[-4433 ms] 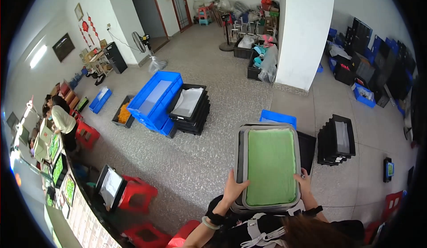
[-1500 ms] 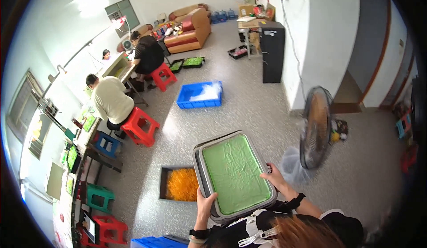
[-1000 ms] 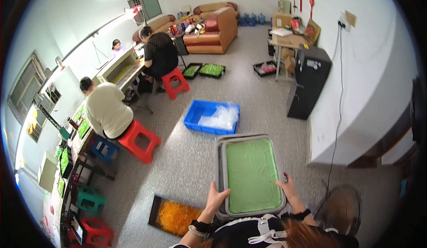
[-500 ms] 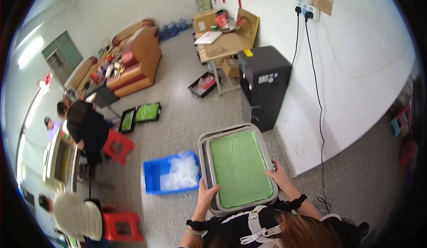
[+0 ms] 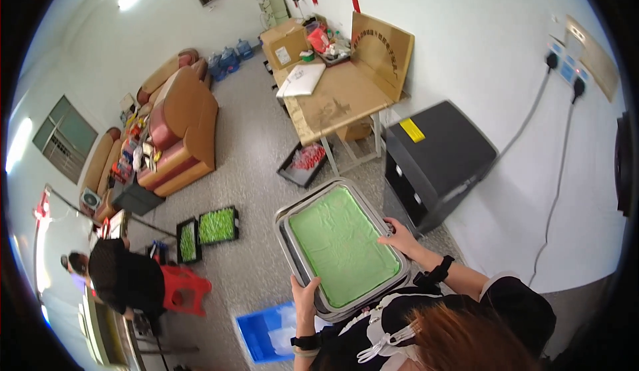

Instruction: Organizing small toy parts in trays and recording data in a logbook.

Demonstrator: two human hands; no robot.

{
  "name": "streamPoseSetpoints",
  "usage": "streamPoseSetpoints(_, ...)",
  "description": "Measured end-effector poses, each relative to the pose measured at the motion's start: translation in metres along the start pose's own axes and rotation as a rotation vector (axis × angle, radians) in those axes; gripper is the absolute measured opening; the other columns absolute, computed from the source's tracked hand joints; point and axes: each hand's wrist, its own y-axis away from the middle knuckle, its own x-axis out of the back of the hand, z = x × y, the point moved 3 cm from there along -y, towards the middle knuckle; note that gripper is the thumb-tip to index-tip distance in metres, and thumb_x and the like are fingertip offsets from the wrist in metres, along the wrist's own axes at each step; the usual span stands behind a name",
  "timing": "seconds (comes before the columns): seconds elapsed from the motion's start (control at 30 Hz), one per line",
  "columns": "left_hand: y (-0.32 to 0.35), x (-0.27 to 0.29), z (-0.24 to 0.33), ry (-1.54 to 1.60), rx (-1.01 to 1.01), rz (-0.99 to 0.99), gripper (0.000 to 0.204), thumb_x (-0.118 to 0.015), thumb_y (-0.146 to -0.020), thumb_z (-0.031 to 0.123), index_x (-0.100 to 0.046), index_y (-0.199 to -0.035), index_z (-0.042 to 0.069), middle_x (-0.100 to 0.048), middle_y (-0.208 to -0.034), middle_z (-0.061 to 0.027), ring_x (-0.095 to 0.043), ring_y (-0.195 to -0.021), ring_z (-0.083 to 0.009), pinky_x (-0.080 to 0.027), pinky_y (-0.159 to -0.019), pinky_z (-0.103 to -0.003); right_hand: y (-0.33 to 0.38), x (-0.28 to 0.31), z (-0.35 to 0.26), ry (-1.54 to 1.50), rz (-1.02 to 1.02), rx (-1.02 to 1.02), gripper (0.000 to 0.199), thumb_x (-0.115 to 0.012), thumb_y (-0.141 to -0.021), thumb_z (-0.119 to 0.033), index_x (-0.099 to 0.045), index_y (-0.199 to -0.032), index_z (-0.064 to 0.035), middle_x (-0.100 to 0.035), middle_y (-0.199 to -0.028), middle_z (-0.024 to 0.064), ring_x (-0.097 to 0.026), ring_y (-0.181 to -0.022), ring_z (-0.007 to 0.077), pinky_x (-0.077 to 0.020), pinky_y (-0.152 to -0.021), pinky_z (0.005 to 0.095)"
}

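Note:
A stack of rectangular metal trays (image 5: 285,238) is held in front of my body, tilted a little. A wrinkled, light green sheet-like layer (image 5: 346,248) fills the top tray; its material is unclear. My left hand (image 5: 305,296) grips the near left side, thumb over the rim and fingers hidden underneath. On the right side, my right hand (image 5: 402,239) is closed round the edge, its thumb lying on the rim by the green layer. Dark bands circle both wrists.
A black cabinet (image 5: 442,154) stands ahead on the right, near a cardboard-topped table (image 5: 339,101). On the floor are a blue bin (image 5: 256,334) with white plastic, and black crates (image 5: 234,238) of green pieces. A person (image 5: 126,274) works at left beside a red stool (image 5: 190,290).
I have moved forward with the trays still in both hands. Cabinet and table appear closer, while the blue bin has slipped toward the lower edge. One seated person has left the view.

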Motion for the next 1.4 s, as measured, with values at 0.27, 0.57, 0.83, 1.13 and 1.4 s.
streamPoseSetpoints(0.27,-0.282,-0.097,0.130,-0.288,-0.080,-0.338,0.056,-0.061,-0.063,0.012,-0.037,-0.110,-0.004,-0.053,-0.095,-0.0159,-0.053,-0.084,-0.0217,-0.043,-0.072,-0.030,-0.204,0.016,-0.047,-0.224,0.367,0.018,0.061,-0.066,-0.063,-0.016,-0.037,-0.113,0.0017,-0.047,-0.091,0.0089,-0.046,-0.082,0.0166,-0.0382,-0.072,0.0276)
streamPoseSetpoints(0.57,-0.548,-0.222,0.142,-0.472,-0.084,-0.558,0.062,-0.063,-0.061,0.018,-0.037,-0.113,-0.005,-0.051,-0.101,-0.0170,-0.051,-0.089,-0.0230,-0.041,-0.077,-0.030,-0.414,0.050,-0.042,-0.522,0.532,-0.201,0.058,-0.062,-0.068,-0.011,-0.031,-0.116,-0.0015,-0.046,-0.097,0.0112,-0.050,-0.085,0.0181,-0.0406,-0.075,0.0294)
streamPoseSetpoints(0.83,-0.719,-0.308,0.152,-0.708,0.012,-0.825,0.070,-0.065,-0.057,0.023,-0.035,-0.115,-0.004,-0.050,-0.103,-0.0183,-0.051,-0.089,-0.0246,-0.041,-0.077,-0.032,-0.515,0.033,-0.026,-0.319,0.751,-0.107,0.068,-0.064,-0.069,-0.013,-0.021,-0.121,-0.0030,-0.041,-0.110,0.0153,-0.043,-0.099,0.0209,-0.0369,-0.084,0.0316)
streamPoseSetpoints(1.13,-0.787,-0.433,0.202,-0.986,-1.020,-0.919,0.053,-0.055,-0.070,0.008,-0.035,-0.118,-0.001,-0.045,-0.109,-0.0238,-0.045,-0.097,-0.0371,-0.036,-0.085,-0.040,-0.564,0.010,-0.033,-0.423,0.763,0.035,0.045,-0.058,-0.077,-0.020,-0.038,-0.113,-0.0019,-0.050,-0.108,0.0124,-0.050,-0.097,0.0197,-0.0412,-0.075,0.0311)
streamPoseSetpoints(1.4,-0.553,-0.335,0.135,-0.876,-0.355,-1.957,0.028,-0.052,-0.079,0.014,-0.051,-0.104,0.001,-0.055,-0.100,-0.0172,-0.052,-0.096,-0.0274,-0.039,-0.082,-0.032,-0.381,-0.031,0.021,-0.067,1.116,-0.569,0.028,-0.048,-0.073,-0.013,-0.049,-0.101,-0.0056,-0.059,-0.083,0.0142,-0.056,-0.077,0.0295,-0.0430,-0.066,0.0353)
